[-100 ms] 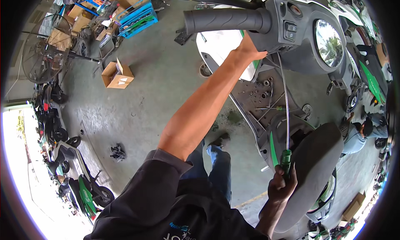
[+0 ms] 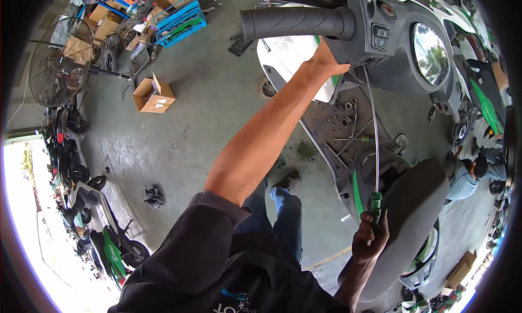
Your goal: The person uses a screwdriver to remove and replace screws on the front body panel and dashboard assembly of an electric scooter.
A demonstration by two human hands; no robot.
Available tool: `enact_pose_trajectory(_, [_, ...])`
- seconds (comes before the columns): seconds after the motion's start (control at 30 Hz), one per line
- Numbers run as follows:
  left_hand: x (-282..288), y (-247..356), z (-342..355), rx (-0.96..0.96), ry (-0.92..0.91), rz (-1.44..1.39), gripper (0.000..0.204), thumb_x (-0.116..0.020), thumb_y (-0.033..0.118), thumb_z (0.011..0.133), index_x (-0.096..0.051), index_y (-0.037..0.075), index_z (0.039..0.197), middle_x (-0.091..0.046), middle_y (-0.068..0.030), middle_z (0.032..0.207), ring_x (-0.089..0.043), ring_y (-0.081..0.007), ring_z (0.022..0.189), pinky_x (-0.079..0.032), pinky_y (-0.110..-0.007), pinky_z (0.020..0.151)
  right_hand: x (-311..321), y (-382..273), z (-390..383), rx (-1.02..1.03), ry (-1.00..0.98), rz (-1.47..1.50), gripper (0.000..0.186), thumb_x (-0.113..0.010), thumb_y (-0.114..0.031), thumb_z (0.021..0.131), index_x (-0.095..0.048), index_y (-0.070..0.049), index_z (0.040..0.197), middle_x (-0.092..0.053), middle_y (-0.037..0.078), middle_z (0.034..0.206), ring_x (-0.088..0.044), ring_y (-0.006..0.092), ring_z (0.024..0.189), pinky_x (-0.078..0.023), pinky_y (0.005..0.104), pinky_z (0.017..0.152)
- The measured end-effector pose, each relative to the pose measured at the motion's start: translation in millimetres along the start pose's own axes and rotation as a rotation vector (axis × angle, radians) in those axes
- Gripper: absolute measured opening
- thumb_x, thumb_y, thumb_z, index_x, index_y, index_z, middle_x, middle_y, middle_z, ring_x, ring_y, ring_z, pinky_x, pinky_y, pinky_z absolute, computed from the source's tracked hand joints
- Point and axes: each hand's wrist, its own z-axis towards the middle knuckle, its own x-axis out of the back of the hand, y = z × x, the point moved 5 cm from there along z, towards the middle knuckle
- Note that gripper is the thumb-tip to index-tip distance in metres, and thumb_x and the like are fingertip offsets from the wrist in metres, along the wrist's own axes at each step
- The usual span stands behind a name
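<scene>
My right hand (image 2: pixel 370 238) is wrapped round the green handle of a long screwdriver (image 2: pixel 375 144). Its thin metal shaft points away from me, up to the underside of the scooter's handlebar housing (image 2: pixel 375 38), where the tip is hidden. Reaching up from below, my left hand (image 2: pixel 328 64) is at that same underside, close to the shaft's far end. Only its thumb shows plainly; the other fingers are behind the housing. The black rubber handlebar grip (image 2: pixel 296 23) lies just above this hand.
The scooter's seat (image 2: pixel 410 226) lies right of my right hand. Loose fasteners and tools rest on its footboard (image 2: pixel 326 114). An open cardboard box (image 2: pixel 154 94) and blue rack (image 2: pixel 182 27) stand left. A person (image 2: pixel 466 177) is low at the far right. Scooters (image 2: pixel 111 242) line the left.
</scene>
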Motion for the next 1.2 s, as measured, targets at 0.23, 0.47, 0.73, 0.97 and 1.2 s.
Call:
enact_pose_trajectory(0.23, [-2,8,6,0.126,0.014,-0.111,0.034,-0.068,0.002,0.085,-0.064,0.009,0.118,-0.067,-0.0085,0.116,-0.063,-0.0227,0.105,-0.049,-0.039,0.090,-32,-6,-16,1.256,0.220,-1.826,0.039,-0.063,-0.021,0.098,-0.059,0.006,0.126,-0.067,0.017,0.112,-0.065,0.0277,0.090,-0.053,0.0351,0.083])
enact_pose_trajectory(0.47, [-28,-54,-6,0.225,-0.108,0.301,0.038,-0.063,0.015,0.084,-0.065,0.018,0.121,-0.065,-0.0091,0.125,-0.056,-0.0341,0.122,-0.024,-0.071,0.104,-32,-3,-12,0.633,0.152,-1.160,0.049,-0.046,-0.036,0.105,-0.057,0.005,0.130,-0.056,0.007,0.079,-0.031,0.0064,0.041,-0.020,0.0203,0.041])
enact_pose_trajectory(0.73, [-42,-75,9,0.350,-0.387,0.708,0.028,-0.062,0.034,0.086,-0.078,0.012,0.081,-0.072,-0.0146,0.084,-0.067,-0.0327,0.097,-0.032,-0.065,0.099,-58,38,-11,-0.124,-0.055,0.205,0.056,-0.051,-0.037,0.105,-0.042,0.005,0.141,-0.048,0.008,0.090,-0.036,0.0075,0.055,-0.028,0.0213,0.045])
enact_pose_trajectory(0.97, [-27,-26,-11,0.479,0.093,0.288,0.023,-0.064,0.001,0.075,-0.078,0.008,0.091,-0.074,-0.0118,0.083,-0.067,-0.0287,0.105,-0.021,-0.061,0.115,-65,36,-24,1.198,0.344,-1.587,0.035,-0.065,-0.007,0.095,-0.060,0.004,0.127,-0.069,0.014,0.109,-0.065,0.0200,0.097,-0.053,0.0305,0.084])
enact_pose_trajectory(1.2, [-26,-15,-22,0.352,0.172,0.318,0.022,-0.065,0.006,0.082,-0.077,0.009,0.100,-0.074,-0.0153,0.089,-0.067,-0.0340,0.103,-0.027,-0.061,0.113,-44,45,-3,0.754,0.208,-1.090,0.040,-0.051,-0.027,0.105,-0.059,0.004,0.128,-0.066,0.017,0.102,-0.057,0.0110,0.066,-0.045,0.0231,0.054])
